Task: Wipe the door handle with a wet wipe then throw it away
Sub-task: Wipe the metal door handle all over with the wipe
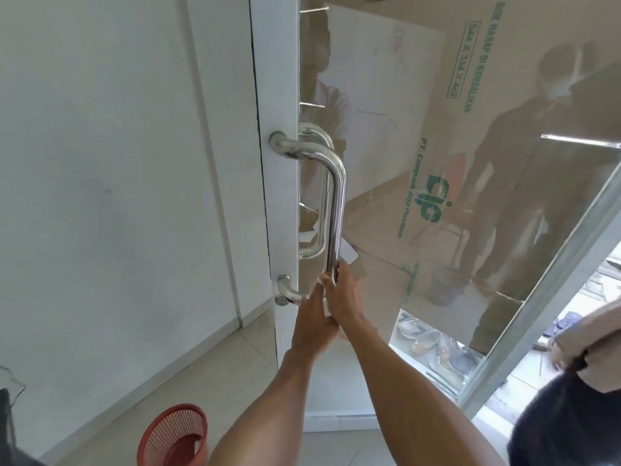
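A chrome door handle (337,203) runs vertically along the edge of the white-framed glass door (282,79). My right hand (342,294) is at the bar's lower end, fingers curled round it. A bit of white wet wipe (351,255) sticks out past those fingers. My left hand (311,322) lies just left of it, fingers straight and pointing up at the handle's lower bend, thumb against my right wrist. Most of the wipe is hidden behind my right hand.
A red mesh waste basket (174,438) stands on the tiled floor at the lower left, beside the white wall (117,196). Cardboard (437,163) covers the glass from behind. Another person (571,415) stands close at the lower right. Shoes (430,344) lie behind the glass.
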Demonstrator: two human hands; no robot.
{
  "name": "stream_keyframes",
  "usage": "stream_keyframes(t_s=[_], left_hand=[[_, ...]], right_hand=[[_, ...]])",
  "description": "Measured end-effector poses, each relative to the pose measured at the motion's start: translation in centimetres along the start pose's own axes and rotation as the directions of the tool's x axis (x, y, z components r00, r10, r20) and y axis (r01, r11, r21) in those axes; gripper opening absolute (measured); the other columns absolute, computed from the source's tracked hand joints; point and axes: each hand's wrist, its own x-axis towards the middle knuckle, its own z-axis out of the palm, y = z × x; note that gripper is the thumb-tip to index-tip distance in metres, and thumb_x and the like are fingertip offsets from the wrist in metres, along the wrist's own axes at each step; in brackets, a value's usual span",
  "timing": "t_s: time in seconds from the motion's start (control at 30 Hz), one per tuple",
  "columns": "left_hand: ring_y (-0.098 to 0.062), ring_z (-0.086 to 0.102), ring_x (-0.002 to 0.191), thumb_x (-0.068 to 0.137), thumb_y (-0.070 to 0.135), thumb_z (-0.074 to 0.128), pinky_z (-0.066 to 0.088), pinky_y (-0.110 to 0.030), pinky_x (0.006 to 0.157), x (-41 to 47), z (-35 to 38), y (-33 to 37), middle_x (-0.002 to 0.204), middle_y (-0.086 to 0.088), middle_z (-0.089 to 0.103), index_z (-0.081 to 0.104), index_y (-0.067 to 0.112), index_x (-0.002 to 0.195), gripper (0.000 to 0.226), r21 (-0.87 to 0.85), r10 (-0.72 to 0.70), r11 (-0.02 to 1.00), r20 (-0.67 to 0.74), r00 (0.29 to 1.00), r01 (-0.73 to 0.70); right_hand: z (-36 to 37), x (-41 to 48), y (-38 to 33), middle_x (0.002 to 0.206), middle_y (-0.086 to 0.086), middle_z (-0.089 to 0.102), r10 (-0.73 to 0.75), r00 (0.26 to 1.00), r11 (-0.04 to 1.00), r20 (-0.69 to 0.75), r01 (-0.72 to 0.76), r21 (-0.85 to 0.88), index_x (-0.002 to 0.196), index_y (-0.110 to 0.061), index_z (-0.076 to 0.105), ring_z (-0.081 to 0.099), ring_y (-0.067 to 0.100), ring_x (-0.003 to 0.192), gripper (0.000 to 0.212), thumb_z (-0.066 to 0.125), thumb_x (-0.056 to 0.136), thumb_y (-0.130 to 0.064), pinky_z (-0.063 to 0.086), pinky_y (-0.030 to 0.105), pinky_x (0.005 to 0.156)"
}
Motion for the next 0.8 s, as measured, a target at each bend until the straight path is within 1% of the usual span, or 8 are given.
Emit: stream_keyframes(t_s=[0.07,0.2,0.33,0.47,0.57,0.63,0.7,0.8], left_hand=[[-0.022,0.065,0.102,0.085,0.009,0.058,0.048,-0.041,0.098,0.7,-0.6,0.7,0.108,-0.008,0.07,0.044,0.024,0.135,0.054,-0.11,-0.026,0.994,-0.033,0.999,0.022],[-0.02,0.058,0.119,0.081,-0.015,0.047,0.048,-0.036,0.101,0.9,-1.3,0.0,0.125,-0.007,0.064,0.053,0.016,0.131,0.06,-0.074,-0.08,0.994,-0.055,0.995,0.076],[-0.024,0.054,0.124,0.077,-0.022,0.042,0.043,-0.031,0.105,1.9,-1.0,-0.5,0.133,-0.008,0.059,0.057,0.009,0.128,0.062,0.127,-0.133,0.981,-0.123,0.983,0.148],[-0.015,0.066,0.109,0.08,-0.017,0.048,0.051,-0.031,0.096,2.4,-0.9,0.8,0.113,-0.008,0.072,0.068,0.009,0.114,0.047,-0.115,-0.209,0.974,-0.103,0.973,0.197],[-0.021,0.068,0.092,0.077,-0.019,0.044,0.054,-0.023,0.078,2.3,-1.5,1.2,0.09,-0.014,0.072,0.071,0.014,0.096,0.047,-0.248,-0.182,0.956,-0.082,0.98,0.157],[-0.025,0.066,0.079,0.078,-0.017,0.04,0.048,-0.019,0.07,2.4,-1.9,1.4,0.079,-0.015,0.069,0.072,0.016,0.09,0.047,-0.327,-0.194,0.93,-0.056,0.979,0.166],[-0.019,0.069,0.076,0.082,-0.012,0.042,0.051,-0.025,0.075,2.5,-2.5,2.0,0.077,-0.001,0.072,0.074,0.018,0.096,0.045,-0.393,-0.224,0.901,-0.067,0.972,0.18],[0.001,0.068,0.082,0.085,-0.002,0.05,0.052,-0.016,0.075,3.2,-3.3,3.4,0.088,0.013,0.073,0.071,0.018,0.111,0.039,-0.399,-0.264,0.897,-0.145,0.954,0.188]], right_hand=[[-0.2,0.1,-0.3,0.089,0.012,0.068,0.013,1.0,1.0,0.0,-0.013,-0.008,0.11,-0.016,0.05,0.06,0.026,0.067,0.023,0.054,0.095,-0.033,0.042,0.029,0.058],[-0.3,0.2,-0.7,0.09,0.012,0.068,0.023,1.0,0.998,0.008,-0.023,-0.064,0.111,-0.016,0.052,0.061,0.027,0.071,0.024,0.058,0.094,-0.031,0.046,0.032,0.06],[-0.8,0.5,-0.5,0.107,0.01,0.069,-0.03,1.0,0.974,0.009,0.031,-0.224,0.119,-0.015,0.053,0.063,0.03,0.1,0.031,0.058,0.094,-0.034,0.048,0.043,0.089],[-1.3,0.4,-0.3,0.129,-0.001,0.058,-0.042,0.999,0.945,0.016,0.045,-0.324,0.129,-0.022,0.049,0.051,0.021,0.121,0.041,0.054,0.094,-0.043,0.035,0.042,0.103],[-1.7,0.4,-0.8,0.125,0.004,0.063,0.044,0.997,0.948,0.066,-0.021,-0.317,0.132,-0.024,0.048,0.057,0.026,0.116,0.045,0.055,0.093,-0.044,0.039,0.044,0.1],[-2.2,0.8,-1.1,0.114,0.008,0.068,0.099,0.989,0.962,0.114,-0.066,-0.265,0.127,-0.025,0.052,0.062,0.03,0.107,0.041,0.058,0.092,-0.044,0.046,0.039,0.088],[-2.8,1.1,-1.5,0.102,0.006,0.068,0.116,0.979,0.987,0.166,-0.094,-0.132,0.117,-0.022,0.058,0.064,0.029,0.1,0.034,0.059,0.091,-0.044,0.048,0.034,0.076],[-3.4,1.3,-2.2,0.104,0.006,0.064,0.143,0.968,0.989,0.208,-0.148,0.008,0.118,-0.016,0.057,0.062,0.03,0.106,0.046,0.056,0.09,-0.053,0.049,0.037,0.085]])
